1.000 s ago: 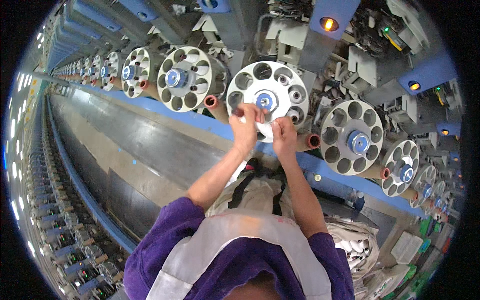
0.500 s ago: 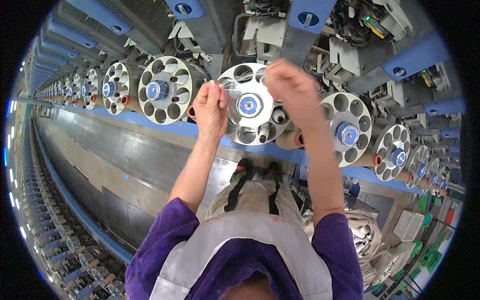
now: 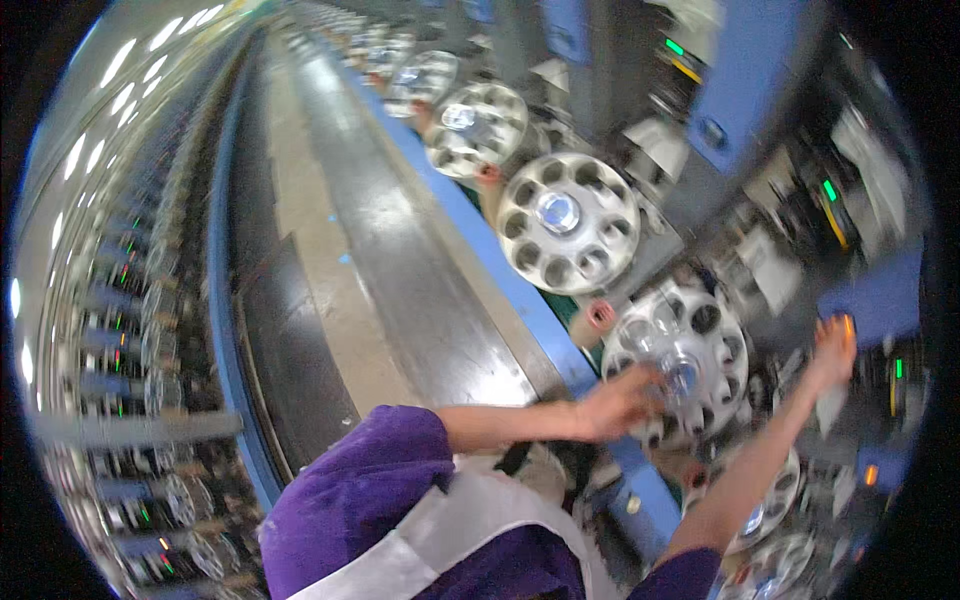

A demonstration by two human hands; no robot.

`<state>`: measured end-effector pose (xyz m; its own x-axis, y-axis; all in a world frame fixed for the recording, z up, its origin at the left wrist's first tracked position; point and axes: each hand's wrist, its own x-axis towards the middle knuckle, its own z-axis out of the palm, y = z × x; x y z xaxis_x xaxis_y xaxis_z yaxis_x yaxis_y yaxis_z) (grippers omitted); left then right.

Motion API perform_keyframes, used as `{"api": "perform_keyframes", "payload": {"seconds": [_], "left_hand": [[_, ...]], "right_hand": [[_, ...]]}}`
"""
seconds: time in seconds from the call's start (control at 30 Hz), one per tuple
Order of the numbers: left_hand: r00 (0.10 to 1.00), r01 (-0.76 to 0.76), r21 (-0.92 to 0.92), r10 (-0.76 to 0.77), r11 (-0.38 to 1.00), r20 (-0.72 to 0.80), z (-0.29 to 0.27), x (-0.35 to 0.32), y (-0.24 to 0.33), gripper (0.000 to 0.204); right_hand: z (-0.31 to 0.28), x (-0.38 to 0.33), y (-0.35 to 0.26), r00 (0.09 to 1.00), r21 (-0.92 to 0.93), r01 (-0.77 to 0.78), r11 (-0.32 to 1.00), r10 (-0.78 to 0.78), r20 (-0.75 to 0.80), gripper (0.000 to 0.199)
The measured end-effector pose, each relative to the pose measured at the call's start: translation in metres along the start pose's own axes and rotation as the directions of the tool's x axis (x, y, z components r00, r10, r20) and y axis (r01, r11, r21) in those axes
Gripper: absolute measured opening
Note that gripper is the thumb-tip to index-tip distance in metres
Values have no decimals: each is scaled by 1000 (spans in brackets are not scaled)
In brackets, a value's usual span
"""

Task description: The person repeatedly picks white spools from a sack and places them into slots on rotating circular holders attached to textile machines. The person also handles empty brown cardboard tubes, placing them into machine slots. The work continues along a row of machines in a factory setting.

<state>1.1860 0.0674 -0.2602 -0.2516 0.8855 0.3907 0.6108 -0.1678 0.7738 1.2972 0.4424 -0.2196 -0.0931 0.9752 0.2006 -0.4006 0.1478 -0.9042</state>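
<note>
Right now, your left hand (image 3: 622, 404) is at the lower left of a white wheel (image 3: 712, 362) with round holes, near its blue hub (image 3: 681, 379). Its grip looks loosely curled, but blur hides whether it has hold of anything. Your right hand (image 3: 831, 358) is out at a blue panel (image 3: 885, 300), fingers up by a lit amber light (image 3: 848, 328); I cannot tell how closed that grip is. The wheel sits mostly between your hands, just beside a reddish tube (image 3: 599, 316) and behind the blue rail (image 3: 535, 308). Any marking on the hub is too blurred to read.
</note>
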Motion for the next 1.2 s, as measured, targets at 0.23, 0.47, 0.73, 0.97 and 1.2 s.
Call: {"api": "perform_keyframes", "payload": {"seconds": [0.23,0.47,0.73,0.97,1.2], "left_hand": [[969,89,-391,11,916,246,38,-46,-9,16],[810,39,-284,136,958,570,71,-46,11,16],[562,300,-295,83,907,823,188,-109,106,12],[157,140,-453,432,881,888,376,-261,288,21],[238,-580,-201,400,790,885,451,-305,287,40]], "right_hand": [[6,-15,-40,877,-872,439,219,-314,363,26],[9,-223,-38,941,-776,298,555,-33,338,19],[-206,-574,-121,848,-759,-440,480,-55,-527,9],[-394,-726,-174,193,-183,-829,529,-37,-980,30],[-477,-706,-122,-295,240,-890,387,-89,-951,63]]}}
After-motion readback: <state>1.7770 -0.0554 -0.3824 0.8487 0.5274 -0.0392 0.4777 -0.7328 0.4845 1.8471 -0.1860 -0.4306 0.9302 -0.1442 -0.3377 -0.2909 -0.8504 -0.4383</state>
